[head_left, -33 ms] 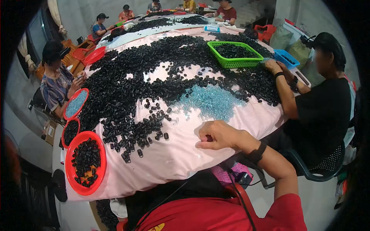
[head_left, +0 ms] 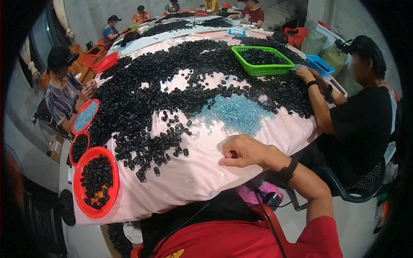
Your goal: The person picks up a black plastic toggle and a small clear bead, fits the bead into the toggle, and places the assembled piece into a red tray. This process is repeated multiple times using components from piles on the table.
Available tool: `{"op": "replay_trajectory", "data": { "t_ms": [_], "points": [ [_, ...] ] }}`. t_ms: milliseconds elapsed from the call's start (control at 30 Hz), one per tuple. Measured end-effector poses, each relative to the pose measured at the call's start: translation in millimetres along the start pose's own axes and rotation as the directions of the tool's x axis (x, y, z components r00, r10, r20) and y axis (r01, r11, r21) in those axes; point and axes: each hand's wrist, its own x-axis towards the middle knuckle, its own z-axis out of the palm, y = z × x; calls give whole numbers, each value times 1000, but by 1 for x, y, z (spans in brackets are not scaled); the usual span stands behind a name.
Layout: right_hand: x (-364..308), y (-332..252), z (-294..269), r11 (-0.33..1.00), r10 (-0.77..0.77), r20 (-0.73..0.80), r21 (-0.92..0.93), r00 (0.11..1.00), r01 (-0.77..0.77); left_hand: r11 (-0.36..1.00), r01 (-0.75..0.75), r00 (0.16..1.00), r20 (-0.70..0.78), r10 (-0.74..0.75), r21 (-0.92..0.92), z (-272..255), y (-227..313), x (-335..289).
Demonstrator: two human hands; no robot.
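Observation:
My right hand [head_left: 243, 150] rests over the near edge of the pink-covered table [head_left: 193, 182]. Its fingers are curled and the thumb lies close to the forefinger. A dark gap shows between them, and whether anything is inside cannot be made out. Just beyond the hand lies a heap of small, shiny pale-blue pieces [head_left: 236, 114], too fine to name surely. Small black cylindrical plastic parts [head_left: 142, 146] are strewn to its left, joining a broad spread of the same parts farther back. My left hand does not show.
A red bowl [head_left: 112, 195] of black parts stands at the near left, with smaller red bowls behind. A green basket [head_left: 266, 71] and a blue basket [head_left: 316, 62] sit at the right. Co-workers sit along both sides; one person's hands [head_left: 305, 75] work beside the green basket.

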Motion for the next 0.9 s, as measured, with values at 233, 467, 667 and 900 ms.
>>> {"op": "replay_trajectory", "data": {
  "t_ms": [233, 467, 667, 900],
  "points": [
    [0, 1, -2, 1000, 16, -7, 2, 1000, -16, 818, 56, 944, 296, 143, -573, -24, -33, 13],
    [1, 7, 3, 999, -18, -37, 32, 999, 19, 659, 338, 785, 588, 196, -672, -37, -39, 6],
    [1, 6, 6, 999, -30, -55, 39, 998, 32, 657, 272, 784, 558, 272, -703, -50, -27, 0],
    [0, 11, 6, 1000, -16, -20, -3, 1000, 16, 679, 241, 782, 554, 288, -693, -47, -23, -9]
  ]
}}
